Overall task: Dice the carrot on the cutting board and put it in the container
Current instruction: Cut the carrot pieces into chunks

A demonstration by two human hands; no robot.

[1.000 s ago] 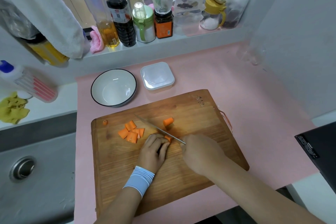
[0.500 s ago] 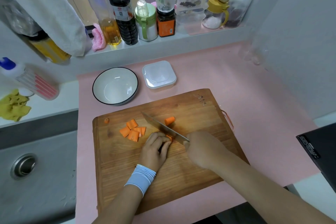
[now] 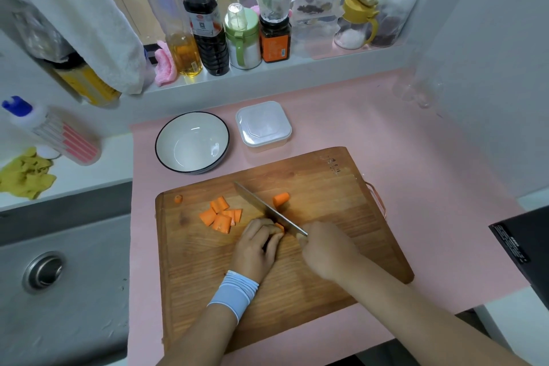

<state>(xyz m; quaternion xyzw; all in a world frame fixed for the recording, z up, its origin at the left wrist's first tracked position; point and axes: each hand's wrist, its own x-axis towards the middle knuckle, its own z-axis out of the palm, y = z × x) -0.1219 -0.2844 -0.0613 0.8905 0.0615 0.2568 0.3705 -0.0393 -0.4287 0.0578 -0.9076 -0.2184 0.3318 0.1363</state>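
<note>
The knife [image 3: 267, 207] is showing more of its flat side than it did a second ago, when it was lying as a thin line low against the cutting board [image 3: 326, 202]. The blade is therefore coming up and tilting between strokes, which suggests one slice is finishing and the next is being lined up. The right hand [image 3: 326, 249] is wrapping its fingers round the handle, though the handle itself is hiding inside the fist. The left hand [image 3: 257, 246] is curling its fingertips down onto a short carrot stub [image 3: 279, 226] and pinching it against the board, right beside the blade. Over the last half second the blade is hardly shifting at all, and both hands are keeping their places. The pile of cut pieces [image 3: 221, 215] to the left of the blade is looking the same as before, as are the lone chunk [image 3: 280, 199] on the far side and the small end piece [image 3: 178, 198] near the board's left corner. All the carrot in sight is lying on the board. The container [image 3: 263, 125] is sitting beyond the board with its lid on, next to a bowl [image 3: 193, 145], so the dicing seems to be only partly done and the transfer is not yet starting.
</note>
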